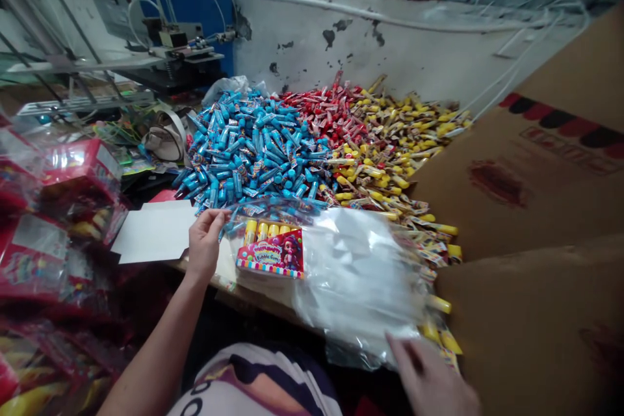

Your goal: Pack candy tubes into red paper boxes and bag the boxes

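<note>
Right hand [431,377] low, left [205,244] pinching plastic bag [355,273]

Bright, fairly even indoor light fills the scene, with no source in view and only soft shadows. Hard white glare streaks the clear plastic bag [353,273], and the right hand [429,377] is blurred. The wide lens stretches and bends the stained wall [312,39] and the cardboard box [517,175] towards the frame edges.

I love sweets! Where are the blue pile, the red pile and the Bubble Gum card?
Blue pile [248,146], head view, on its middle.
Red pile [324,114], head view, on its middle.
Bubble Gum card [271,253], head view, on its printed front.
</note>
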`<action>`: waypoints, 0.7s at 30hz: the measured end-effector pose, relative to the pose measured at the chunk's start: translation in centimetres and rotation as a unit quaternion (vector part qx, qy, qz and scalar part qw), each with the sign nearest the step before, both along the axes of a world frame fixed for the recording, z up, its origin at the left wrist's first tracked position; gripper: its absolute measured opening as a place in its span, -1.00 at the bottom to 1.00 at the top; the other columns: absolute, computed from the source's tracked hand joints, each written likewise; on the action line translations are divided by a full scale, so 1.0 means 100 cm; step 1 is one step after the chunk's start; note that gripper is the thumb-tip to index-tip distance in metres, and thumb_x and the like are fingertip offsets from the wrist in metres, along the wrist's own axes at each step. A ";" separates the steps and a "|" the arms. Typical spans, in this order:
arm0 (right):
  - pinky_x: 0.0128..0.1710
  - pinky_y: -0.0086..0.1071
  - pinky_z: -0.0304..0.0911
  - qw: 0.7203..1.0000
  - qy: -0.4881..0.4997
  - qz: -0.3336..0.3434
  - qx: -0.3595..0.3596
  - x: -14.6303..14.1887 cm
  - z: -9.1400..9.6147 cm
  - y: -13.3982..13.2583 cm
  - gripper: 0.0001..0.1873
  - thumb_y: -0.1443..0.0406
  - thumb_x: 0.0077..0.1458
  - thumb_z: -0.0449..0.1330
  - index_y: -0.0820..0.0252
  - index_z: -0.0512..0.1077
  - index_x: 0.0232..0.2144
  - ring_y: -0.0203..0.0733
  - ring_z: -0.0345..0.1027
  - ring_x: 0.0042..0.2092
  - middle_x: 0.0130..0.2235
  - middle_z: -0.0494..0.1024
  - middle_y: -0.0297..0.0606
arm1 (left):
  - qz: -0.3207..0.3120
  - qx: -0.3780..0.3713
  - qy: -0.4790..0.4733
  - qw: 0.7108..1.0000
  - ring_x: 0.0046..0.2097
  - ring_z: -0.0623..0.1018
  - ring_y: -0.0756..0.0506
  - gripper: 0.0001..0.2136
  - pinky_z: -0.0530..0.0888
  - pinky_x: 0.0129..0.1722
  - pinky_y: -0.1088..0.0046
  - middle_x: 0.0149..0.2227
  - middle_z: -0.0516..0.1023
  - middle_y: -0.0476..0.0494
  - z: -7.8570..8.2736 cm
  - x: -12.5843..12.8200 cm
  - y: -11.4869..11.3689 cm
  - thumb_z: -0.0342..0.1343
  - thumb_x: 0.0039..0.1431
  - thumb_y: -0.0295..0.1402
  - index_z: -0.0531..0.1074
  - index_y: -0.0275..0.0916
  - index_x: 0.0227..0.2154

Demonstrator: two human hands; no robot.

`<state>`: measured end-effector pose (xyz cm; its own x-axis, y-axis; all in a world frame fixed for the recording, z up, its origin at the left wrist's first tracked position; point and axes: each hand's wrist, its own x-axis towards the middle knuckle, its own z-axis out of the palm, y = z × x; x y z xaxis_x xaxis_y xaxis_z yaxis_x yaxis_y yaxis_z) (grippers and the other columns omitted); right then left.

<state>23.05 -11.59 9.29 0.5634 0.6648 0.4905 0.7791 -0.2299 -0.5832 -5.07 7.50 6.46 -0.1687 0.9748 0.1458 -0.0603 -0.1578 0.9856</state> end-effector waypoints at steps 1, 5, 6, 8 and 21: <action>-0.49 -0.17 0.29 0.997 -0.058 0.049 -0.020 -0.004 0.010 0.014 -0.64 -0.11 0.07 0.07 -0.14 0.45 -0.55 -0.03 0.43 -0.47 -0.50 0.55 -0.25 | -0.002 0.002 0.000 1.000 -0.27 0.49 -0.04 -0.82 0.38 -0.21 0.49 -0.39 0.53 -0.04 0.000 0.000 0.000 0.16 0.09 -0.22 0.51 -0.24 -0.39; 0.04 -0.12 0.19 0.946 -0.206 0.247 -0.046 -0.036 0.050 0.121 -0.52 0.10 0.10 0.19 0.14 0.40 0.05 0.04 0.34 0.07 -0.01 0.53 -0.11 | 0.001 0.007 -0.001 1.000 -0.29 0.48 -0.03 -0.82 0.38 -0.21 0.48 -0.40 0.52 -0.04 0.001 0.002 0.001 0.15 0.09 -0.23 0.51 -0.24 -0.40; 0.09 -0.12 0.12 0.928 -0.231 0.281 -0.084 -0.046 0.057 0.149 -0.44 0.15 0.06 0.25 0.16 0.35 0.11 0.07 0.26 0.14 0.06 0.48 -0.09 | 0.004 0.005 0.004 1.000 -0.29 0.48 -0.03 -0.82 0.38 -0.21 0.48 -0.41 0.52 -0.04 0.001 0.002 0.002 0.15 0.09 -0.23 0.50 -0.25 -0.40; 0.09 -0.14 0.05 0.887 -0.259 0.337 -0.181 -0.063 0.064 0.192 -0.55 0.25 0.05 0.26 0.15 0.43 0.02 0.04 0.28 0.11 -0.02 0.54 -0.13 | 0.004 -0.003 0.023 1.000 -0.30 0.48 -0.05 -0.80 0.38 -0.23 0.46 -0.41 0.52 -0.06 0.003 0.001 0.002 0.13 0.09 -0.21 0.50 -0.25 -0.41; 0.03 -0.27 -0.05 0.843 -0.276 0.371 -0.276 -0.069 0.058 0.205 -0.75 0.37 0.20 0.07 0.16 0.56 -0.34 -0.21 0.41 -0.22 -0.28 0.62 -0.25 | -0.295 0.125 0.492 0.810 -0.06 0.44 -0.22 -0.71 0.19 0.01 0.18 -0.10 0.47 -0.17 0.021 0.014 -0.050 0.26 0.02 -0.14 0.52 -0.12 -0.20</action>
